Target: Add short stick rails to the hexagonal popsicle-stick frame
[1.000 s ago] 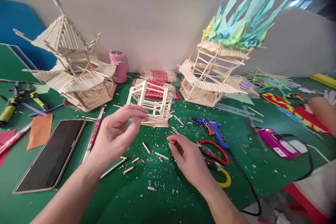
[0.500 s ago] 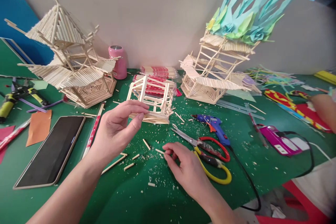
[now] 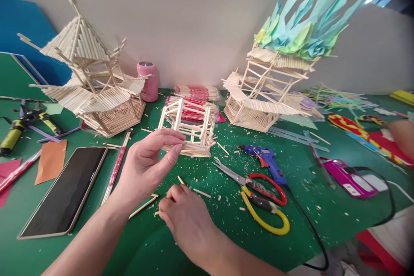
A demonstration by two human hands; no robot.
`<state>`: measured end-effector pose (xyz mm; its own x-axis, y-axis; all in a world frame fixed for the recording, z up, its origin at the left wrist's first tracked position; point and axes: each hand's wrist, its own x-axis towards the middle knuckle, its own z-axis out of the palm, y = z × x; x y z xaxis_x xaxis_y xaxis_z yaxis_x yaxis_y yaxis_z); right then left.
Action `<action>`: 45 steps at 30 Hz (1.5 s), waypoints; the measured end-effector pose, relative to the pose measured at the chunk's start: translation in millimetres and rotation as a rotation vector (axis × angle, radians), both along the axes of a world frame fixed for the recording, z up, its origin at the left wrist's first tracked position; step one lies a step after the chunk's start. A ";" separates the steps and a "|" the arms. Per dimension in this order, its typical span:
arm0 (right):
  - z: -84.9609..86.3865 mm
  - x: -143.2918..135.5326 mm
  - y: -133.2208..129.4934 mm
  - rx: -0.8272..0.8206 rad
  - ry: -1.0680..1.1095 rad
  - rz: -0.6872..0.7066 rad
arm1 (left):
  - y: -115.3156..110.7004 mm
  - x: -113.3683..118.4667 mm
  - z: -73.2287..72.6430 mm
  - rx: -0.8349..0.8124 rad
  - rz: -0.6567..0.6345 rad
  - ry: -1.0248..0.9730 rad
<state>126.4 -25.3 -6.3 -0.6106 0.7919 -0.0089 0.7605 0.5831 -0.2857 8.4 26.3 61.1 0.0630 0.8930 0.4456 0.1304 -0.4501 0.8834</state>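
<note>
My left hand pinches the near edge of a small open frame of wooden sticks that stands on the green table. My right hand lies low on the table just below the left one, fingers curled down onto short cut stick pieces; whether it grips one is hidden. More short sticks and wood crumbs lie scattered around both hands.
A phone lies at the left, red-and-yellow handled cutters and a blue glue gun at the right. Two tall stick pagodas, a pink can and stick bundles stand behind. Another person's hand rests far right.
My right hand has moved left and nearer, from beside the cutters to the stick pieces under my left hand. The left hand has kept its hold on the frame.
</note>
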 end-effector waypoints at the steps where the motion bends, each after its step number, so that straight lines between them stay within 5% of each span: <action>1: -2.1 1.4 -1.9 0.015 0.003 0.003 | -0.1 -0.2 0.0 0.006 0.002 0.003; 9: -22.5 24.5 -39.1 0.086 0.331 0.117 | 0.6 1.0 -2.6 -0.003 -0.004 0.010; 15: -21.6 43.7 -46.9 0.001 0.505 0.006 | -0.5 -0.5 -2.6 0.005 0.006 0.007; 22: 14.9 74.2 -36.9 -0.163 0.628 -0.168 | 1.2 -0.5 -1.1 -0.003 -0.004 0.035; 32: 69.4 104.7 9.5 0.070 0.693 -0.292 | 1.7 -4.2 1.1 -0.063 -0.030 -0.010; 45: 117.5 82.0 65.0 0.149 0.667 -0.126 | 4.2 -5.8 4.9 -0.131 -0.017 -0.039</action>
